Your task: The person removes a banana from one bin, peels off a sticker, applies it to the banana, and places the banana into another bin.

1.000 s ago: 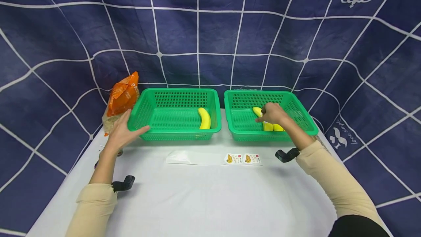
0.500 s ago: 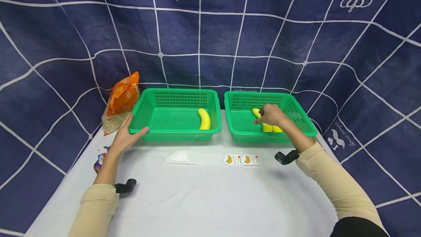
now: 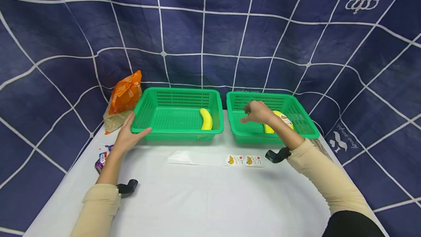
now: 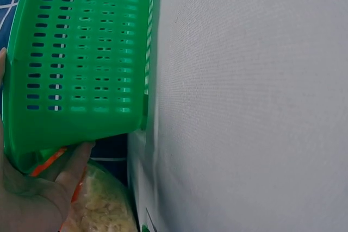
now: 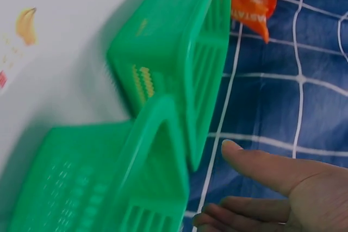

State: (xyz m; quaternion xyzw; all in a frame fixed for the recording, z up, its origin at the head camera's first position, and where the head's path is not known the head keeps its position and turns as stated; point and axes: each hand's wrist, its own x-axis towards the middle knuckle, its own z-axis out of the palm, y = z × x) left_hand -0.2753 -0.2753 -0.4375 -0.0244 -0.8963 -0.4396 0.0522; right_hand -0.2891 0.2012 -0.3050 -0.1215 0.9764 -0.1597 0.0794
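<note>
Covered in white cloth: the tabletop (image 3: 204, 196). Along its far edge, side by side, two green baskets: left basket (image 3: 177, 100) toward the far-left corner, right basket (image 3: 304, 121) toward the far-right corner. Beside the left basket, in the far-left corner, an orange snack bag (image 3: 125, 94) leaning against the blue backdrop. Resting against the near-left corner of the left basket, the left hand (image 3: 128, 136), fingers straight along the wall, thumb along the rim, gripping nothing. Above the right basket, near its left wall, the right hand (image 3: 258, 112), fingers relaxed and spread, holding nothing. Inside the left basket, by its right wall, one banana (image 3: 206, 119). In the right basket, more bananas (image 3: 279, 120), partly hidden behind the right wrist. Near the tabletop's middle, a sticker strip (image 3: 213, 159). By the left edge, small wrapped candies (image 3: 101, 158).
</note>
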